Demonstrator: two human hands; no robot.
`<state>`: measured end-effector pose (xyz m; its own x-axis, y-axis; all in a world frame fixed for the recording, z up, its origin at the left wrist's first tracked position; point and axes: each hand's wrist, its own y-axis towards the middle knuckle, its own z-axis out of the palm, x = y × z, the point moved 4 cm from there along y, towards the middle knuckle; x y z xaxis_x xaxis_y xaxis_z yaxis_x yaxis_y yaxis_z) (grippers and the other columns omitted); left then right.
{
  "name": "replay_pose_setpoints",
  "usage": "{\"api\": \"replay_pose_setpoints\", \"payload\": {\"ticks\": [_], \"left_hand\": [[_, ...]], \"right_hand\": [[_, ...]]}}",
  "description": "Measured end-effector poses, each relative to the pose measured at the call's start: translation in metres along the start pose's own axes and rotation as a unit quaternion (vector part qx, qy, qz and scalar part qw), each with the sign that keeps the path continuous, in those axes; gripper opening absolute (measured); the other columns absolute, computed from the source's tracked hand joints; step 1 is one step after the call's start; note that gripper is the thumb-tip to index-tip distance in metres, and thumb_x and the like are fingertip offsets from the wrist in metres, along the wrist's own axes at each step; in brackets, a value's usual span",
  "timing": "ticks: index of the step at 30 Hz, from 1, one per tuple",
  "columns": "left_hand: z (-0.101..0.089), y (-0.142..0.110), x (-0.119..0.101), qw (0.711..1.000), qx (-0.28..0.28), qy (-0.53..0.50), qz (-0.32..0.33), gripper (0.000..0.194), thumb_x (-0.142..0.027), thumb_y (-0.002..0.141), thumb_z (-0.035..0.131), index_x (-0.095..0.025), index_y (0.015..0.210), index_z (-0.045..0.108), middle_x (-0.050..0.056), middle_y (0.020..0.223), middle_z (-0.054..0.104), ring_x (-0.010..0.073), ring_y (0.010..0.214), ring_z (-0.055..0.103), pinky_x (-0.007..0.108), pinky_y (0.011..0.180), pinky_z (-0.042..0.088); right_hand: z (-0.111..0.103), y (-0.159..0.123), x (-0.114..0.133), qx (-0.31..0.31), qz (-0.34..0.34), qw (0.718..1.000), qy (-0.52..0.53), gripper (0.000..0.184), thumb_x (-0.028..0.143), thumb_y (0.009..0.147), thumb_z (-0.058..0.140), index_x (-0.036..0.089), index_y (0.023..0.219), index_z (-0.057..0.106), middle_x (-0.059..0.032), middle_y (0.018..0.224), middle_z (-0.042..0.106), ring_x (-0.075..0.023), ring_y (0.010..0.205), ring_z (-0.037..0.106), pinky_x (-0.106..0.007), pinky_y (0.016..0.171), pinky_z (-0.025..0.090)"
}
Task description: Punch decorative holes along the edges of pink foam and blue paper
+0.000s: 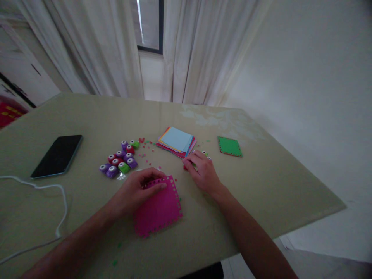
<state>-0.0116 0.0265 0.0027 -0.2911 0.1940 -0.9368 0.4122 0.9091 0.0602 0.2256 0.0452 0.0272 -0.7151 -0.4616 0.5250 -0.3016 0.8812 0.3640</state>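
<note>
A pink sheet of paper [158, 209], with small holes punched along its edges, is pinched between the thumb and fingers of my left hand [145, 188]. To the right, my right hand [202, 170] is closed over small craft paper punches. Red plastic shows under its thumb, and white-topped punches [204, 153] peek out beyond the knuckles; the hand hides most of them. Left of the paper stands a cluster of purple, red and green paper punches [117, 159]. Tiny punched-out paper bits [144, 155] lie between the cluster and my right hand.
Beyond my hands lies a stack of coloured paper [176, 139], light blue on top. A green sheet with a punched border [229, 146] lies at the right. On the left are a black tablet [58, 155] and a white cable [62, 201]. Curtains hang behind the table [276, 186].
</note>
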Motion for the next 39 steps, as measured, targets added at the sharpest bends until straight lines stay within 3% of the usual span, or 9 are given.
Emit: {"api": "replay_pose_setpoints", "payload": {"ticks": [4,9,14,18,24,29,35,39], "left_hand": [[0.005,-0.005,-0.005,1.000,-0.004,-0.028,-0.004,0.025,-0.047,0.094,0.076,-0.025,0.103,0.080,0.004,0.092,0.082,0.0232,0.082,0.075,0.031,0.068,0.058],[0.005,-0.008,-0.005,0.994,-0.024,-0.110,-0.014,0.027,-0.041,0.089,0.083,-0.025,0.109,0.076,0.002,0.088,0.079,0.0196,0.077,0.074,0.026,0.063,0.055],[-0.005,-0.009,-0.001,0.982,-0.016,-0.184,-0.046,0.043,-0.041,0.083,0.090,-0.026,0.120,0.074,0.003,0.094,0.077,0.0191,0.078,0.072,0.024,0.062,0.057],[-0.015,-0.010,0.003,0.972,-0.060,-0.217,-0.072,0.049,-0.043,0.079,0.093,-0.026,0.121,0.074,0.002,0.092,0.072,0.0156,0.072,0.068,0.021,0.057,0.054],[-0.018,-0.011,0.003,0.950,-0.110,-0.270,-0.112,0.057,-0.046,0.070,0.096,-0.025,0.119,0.074,-0.001,0.085,0.067,0.0104,0.054,0.057,0.019,0.043,0.046],[-0.019,-0.012,0.001,0.945,-0.116,-0.283,-0.115,0.057,-0.045,0.069,0.096,-0.026,0.118,0.075,-0.002,0.082,0.069,0.0096,0.050,0.057,0.018,0.042,0.047],[-0.011,-0.012,0.005,0.930,-0.057,-0.335,-0.142,0.055,-0.052,0.076,0.094,-0.022,0.119,0.076,0.007,0.098,0.081,0.0226,0.073,0.077,0.028,0.062,0.064],[-0.007,-0.012,0.009,0.928,-0.041,-0.325,-0.178,0.048,-0.055,0.075,0.095,-0.018,0.099,0.077,0.008,0.085,0.081,0.0232,0.064,0.076,0.032,0.059,0.065]], "right_hand": [[0.006,-0.007,0.022,0.059,0.027,0.970,0.233,0.041,0.053,0.108,0.059,0.018,0.093,0.076,-0.0021,0.080,0.068,-0.0150,0.068,0.056,-0.028,0.063,0.041],[0.019,-0.013,0.038,0.121,0.102,0.913,0.375,0.041,0.059,0.089,0.081,0.018,0.084,0.076,0.0030,0.065,0.059,-0.0110,0.057,0.044,-0.025,0.052,0.033],[0.021,-0.012,0.036,0.077,0.160,0.853,0.491,0.040,0.057,0.085,0.086,0.019,0.082,0.074,0.0023,0.067,0.063,-0.0106,0.057,0.050,-0.024,0.054,0.041],[0.021,-0.013,0.031,0.054,0.191,0.813,0.547,0.039,0.056,0.086,0.086,0.020,0.082,0.073,0.0028,0.065,0.063,-0.0104,0.055,0.054,-0.024,0.053,0.045],[0.022,-0.018,0.032,0.055,0.204,0.788,0.578,0.035,0.053,0.087,0.087,0.020,0.085,0.075,0.0020,0.067,0.068,-0.0097,0.054,0.059,-0.022,0.052,0.046],[0.021,-0.019,0.032,0.049,0.209,0.769,0.602,0.031,0.047,0.085,0.089,0.020,0.085,0.076,0.0025,0.066,0.069,-0.0088,0.052,0.059,-0.021,0.050,0.046],[0.019,-0.018,0.033,0.015,0.196,0.766,0.612,0.028,0.044,0.085,0.090,0.020,0.086,0.076,0.0026,0.065,0.068,-0.0094,0.052,0.058,-0.021,0.049,0.042],[0.018,-0.017,0.031,-0.008,0.194,0.764,0.616,0.026,0.043,0.085,0.088,0.021,0.086,0.074,0.0024,0.066,0.068,-0.0107,0.055,0.059,-0.023,0.052,0.042]]}}
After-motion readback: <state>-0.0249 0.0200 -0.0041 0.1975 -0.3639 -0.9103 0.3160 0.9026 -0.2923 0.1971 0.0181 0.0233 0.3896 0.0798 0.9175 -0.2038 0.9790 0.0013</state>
